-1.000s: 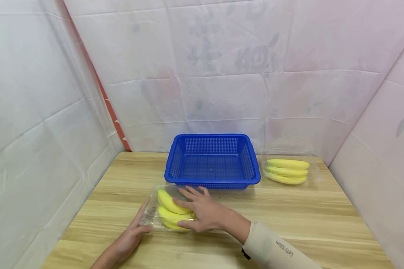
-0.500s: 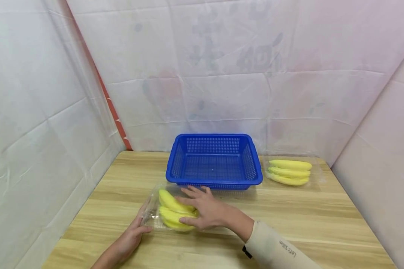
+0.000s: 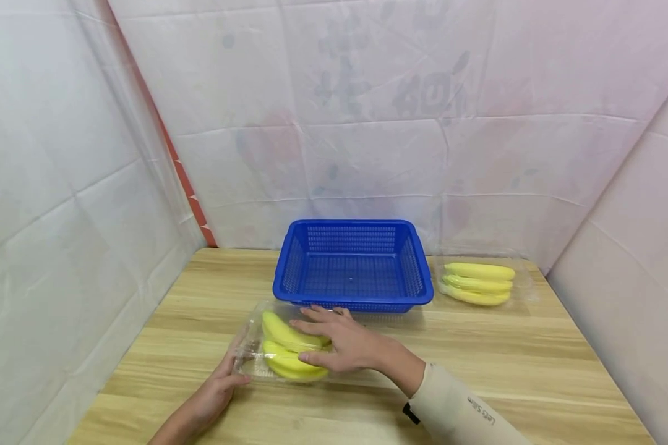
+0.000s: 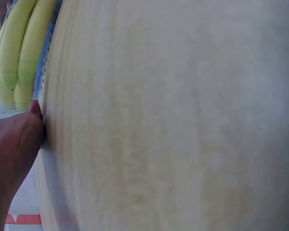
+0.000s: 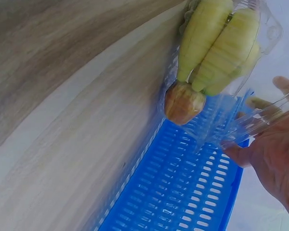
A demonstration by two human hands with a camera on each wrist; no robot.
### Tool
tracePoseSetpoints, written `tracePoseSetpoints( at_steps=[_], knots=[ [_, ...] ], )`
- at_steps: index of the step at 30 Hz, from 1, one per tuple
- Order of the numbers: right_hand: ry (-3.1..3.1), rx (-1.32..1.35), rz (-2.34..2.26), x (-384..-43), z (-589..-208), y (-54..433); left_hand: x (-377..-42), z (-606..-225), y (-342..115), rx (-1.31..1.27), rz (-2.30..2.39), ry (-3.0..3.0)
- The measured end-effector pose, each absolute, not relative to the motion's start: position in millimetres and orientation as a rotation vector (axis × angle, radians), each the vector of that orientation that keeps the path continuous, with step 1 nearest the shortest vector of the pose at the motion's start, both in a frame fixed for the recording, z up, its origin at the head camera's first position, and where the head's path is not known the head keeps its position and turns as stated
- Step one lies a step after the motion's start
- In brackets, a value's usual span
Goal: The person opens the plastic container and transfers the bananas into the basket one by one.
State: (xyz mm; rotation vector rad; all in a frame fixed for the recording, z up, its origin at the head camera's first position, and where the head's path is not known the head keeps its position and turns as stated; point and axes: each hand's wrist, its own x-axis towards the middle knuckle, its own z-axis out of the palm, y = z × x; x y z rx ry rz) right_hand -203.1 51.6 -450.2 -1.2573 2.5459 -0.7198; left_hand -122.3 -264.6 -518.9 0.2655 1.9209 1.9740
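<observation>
A clear plastic clamshell box [image 3: 257, 366] with yellow bananas [image 3: 295, 360] lies on the wooden table in front of the blue basket. My left hand [image 3: 218, 388] grips the box's left end, thumb at the near corner and fingers along the side. In the left wrist view that thumb [image 4: 19, 137] is right beside the box's end. Spread fairly straight, the fingers of my right hand [image 3: 352, 341] rest over the lid's right part. The right wrist view has a round reddish-brown thing [image 5: 184, 102] by the banana ends; my right hand hides it in the head view.
The blue perforated basket [image 3: 352, 302] stands right behind the box, with nothing in it. A second clear box [image 3: 523, 287] with several bananas [image 3: 479, 285] lies to the right of the basket. White printed sheets [image 3: 362, 161] hang behind and at both sides.
My right hand has slid slightly right over the lid, showing more of the bananas. The left hand and the box have barely moved.
</observation>
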Motion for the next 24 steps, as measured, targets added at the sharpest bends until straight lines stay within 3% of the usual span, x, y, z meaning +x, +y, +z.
tracePoseSetpoints(
  at_steps=[14, 24],
  knots=[
    [2.614, -1.234, -0.569, -191.9, -440.6, 50.5, -122.1, -516.6, -264.4, 0.339, 1.912, 1.975],
    [2.762, -1.486, -0.382, -175.2, -440.7, 63.5, -120.9, -516.3, -264.6, 0.260, 1.912, 1.973]
  ],
)
